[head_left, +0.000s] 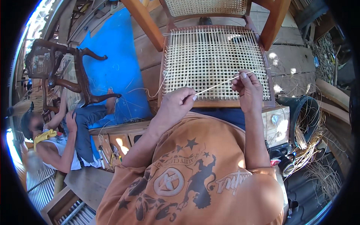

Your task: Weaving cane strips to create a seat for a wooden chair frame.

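Note:
My left hand (pixel 175 104) is closed, with thumb and forefinger pinching a thin pale cane strand (pixel 217 86). The strand runs taut up to my right hand (pixel 248 89), where it passes between thumb and fingertips. Both hands hover over the near part of a chair seat of woven cane (pixel 202 62), an open lattice inside a brown wooden frame (pixel 161 88). Some loose strand ends stick out past the seat's right and left edges. The chair's caned backrest (pixel 206 6) lies beyond the seat.
On the left a co-worker (pixel 56 146) sits by a dark carved chair (pixel 80 78) on a blue sheet (pixel 112 48). To my right a dark bucket (pixel 305 116) lies near bundles of loose cane (pixel 307 153). Orange-brown wooden legs (pixel 145 24) flank the seat. Hand tools (pixel 113 155) lie left of me.

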Demonstrator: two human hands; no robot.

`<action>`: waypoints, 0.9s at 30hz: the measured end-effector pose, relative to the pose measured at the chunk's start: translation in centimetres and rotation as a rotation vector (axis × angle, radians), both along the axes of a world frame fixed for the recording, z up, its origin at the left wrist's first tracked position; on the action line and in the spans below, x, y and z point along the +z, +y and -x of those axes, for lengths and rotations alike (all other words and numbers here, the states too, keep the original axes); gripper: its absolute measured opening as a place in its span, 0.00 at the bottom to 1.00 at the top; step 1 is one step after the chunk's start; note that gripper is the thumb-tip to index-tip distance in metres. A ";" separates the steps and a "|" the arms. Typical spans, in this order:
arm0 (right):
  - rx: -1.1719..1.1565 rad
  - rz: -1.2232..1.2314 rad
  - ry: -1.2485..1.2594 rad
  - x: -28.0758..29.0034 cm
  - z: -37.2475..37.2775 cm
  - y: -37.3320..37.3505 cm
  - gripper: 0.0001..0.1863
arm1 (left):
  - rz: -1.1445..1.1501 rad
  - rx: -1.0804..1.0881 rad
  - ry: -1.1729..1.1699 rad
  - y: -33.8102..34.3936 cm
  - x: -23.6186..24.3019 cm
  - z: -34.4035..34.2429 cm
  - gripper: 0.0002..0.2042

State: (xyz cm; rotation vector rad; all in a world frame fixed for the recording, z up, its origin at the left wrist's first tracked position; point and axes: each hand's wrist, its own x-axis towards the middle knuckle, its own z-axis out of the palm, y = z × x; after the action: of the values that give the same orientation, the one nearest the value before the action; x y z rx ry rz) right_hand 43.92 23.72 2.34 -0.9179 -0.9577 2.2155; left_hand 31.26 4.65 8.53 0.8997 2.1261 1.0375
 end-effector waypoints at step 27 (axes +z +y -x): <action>-0.250 -0.117 -0.004 0.7 -3.9 3.9 0.06 | 0.051 0.110 0.058 -4.9 -2.2 3.3 0.07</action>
State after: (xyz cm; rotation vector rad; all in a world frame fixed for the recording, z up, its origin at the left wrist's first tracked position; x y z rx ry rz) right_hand 47.81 27.60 3.03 -0.9337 -0.9100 1.9294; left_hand 27.99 -0.21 6.29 0.8058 2.2612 1.0177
